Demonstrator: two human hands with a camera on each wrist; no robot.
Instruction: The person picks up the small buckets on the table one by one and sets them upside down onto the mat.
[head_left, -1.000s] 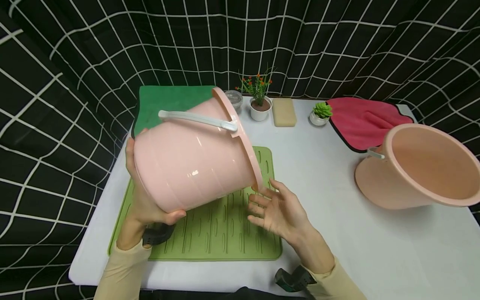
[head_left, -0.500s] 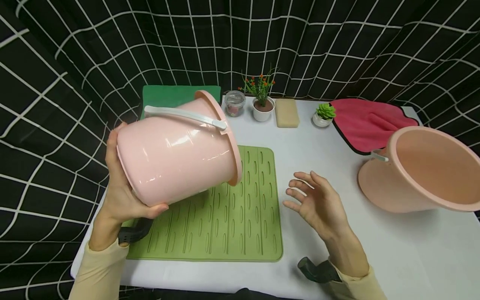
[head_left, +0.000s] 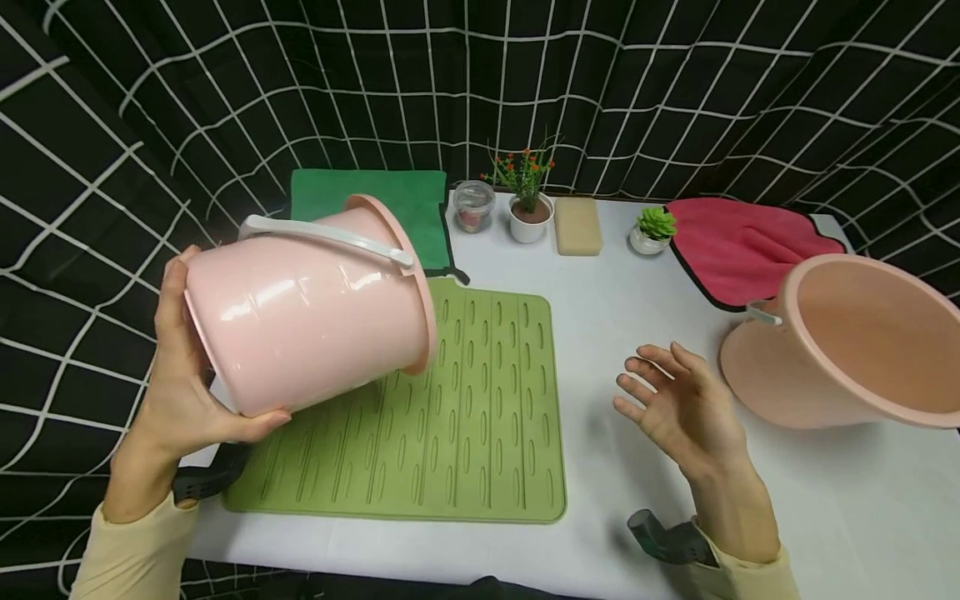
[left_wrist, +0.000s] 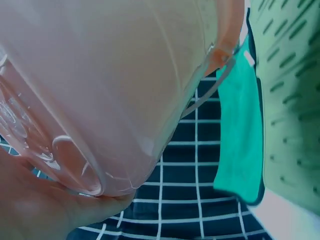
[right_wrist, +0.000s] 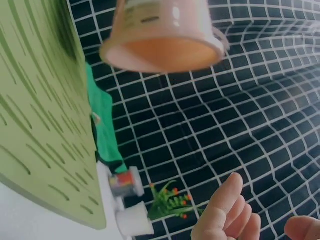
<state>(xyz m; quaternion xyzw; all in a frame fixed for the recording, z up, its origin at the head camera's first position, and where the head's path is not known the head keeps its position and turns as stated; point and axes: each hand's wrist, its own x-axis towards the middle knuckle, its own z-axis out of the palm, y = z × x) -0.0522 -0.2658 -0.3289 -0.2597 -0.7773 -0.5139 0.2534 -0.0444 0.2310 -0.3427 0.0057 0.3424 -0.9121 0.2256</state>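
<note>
My left hand (head_left: 183, 408) grips a pale pink bucket (head_left: 307, 317) by its base, with the thumb along the bottom edge. The bucket is tilted on its side above the green ridged mat (head_left: 487, 442). Its mouth faces right, and a white handle (head_left: 330, 235) lies across its upper side. In the left wrist view the thumb (left_wrist: 100, 210) presses against the moulded bottom. My right hand (head_left: 682, 408) hovers over the white table with relaxed fingers, holding nothing. The right wrist view shows the bucket's orange-lit mouth (right_wrist: 160, 52).
A second pink bucket (head_left: 780, 375) stands at the right. Along the back are a green cloth (head_left: 420, 200), a clear lidded jar (head_left: 474, 208), a potted flower (head_left: 529, 218), a beige sponge (head_left: 577, 227), a small succulent (head_left: 654, 229) and a red cloth (head_left: 742, 242).
My left hand has carried the tilted bucket leftward, uncovering more of the mat and green cloth. My right hand has moved right, away from the bucket's rim.
</note>
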